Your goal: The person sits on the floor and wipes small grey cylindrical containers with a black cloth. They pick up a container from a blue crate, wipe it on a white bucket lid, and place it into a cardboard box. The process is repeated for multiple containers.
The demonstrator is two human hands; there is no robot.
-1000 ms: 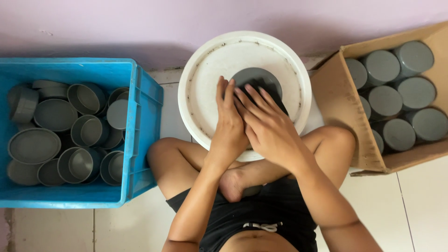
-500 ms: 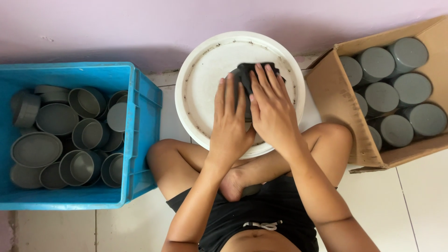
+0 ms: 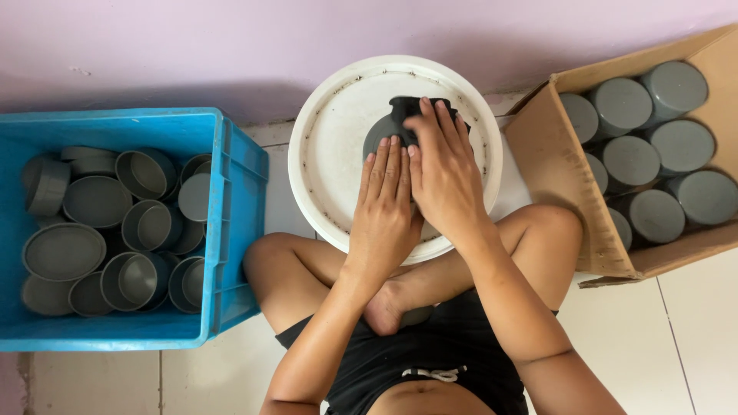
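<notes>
L hand (image 3: 384, 201) and R hand (image 3: 444, 175) lie side by side, touching, palms flat and fingers straight, pressing a dark grey object (image 3: 388, 127) onto the white round tray (image 3: 323, 146); neither curls around it. Tray sits betw. blue crate (image 3: 231, 230) of grey caps (image 3: 98, 202) and cardboard box (image 3: 555, 177) of grey lidded cans (image 3: 653, 146); bare tray rim free on the far side, wall close behind. Hands cover most of the object, shape unclear; box cut off at frame edge. Vs. 0.5 s ago: hands and object sit slightly further left on the tray.
</notes>
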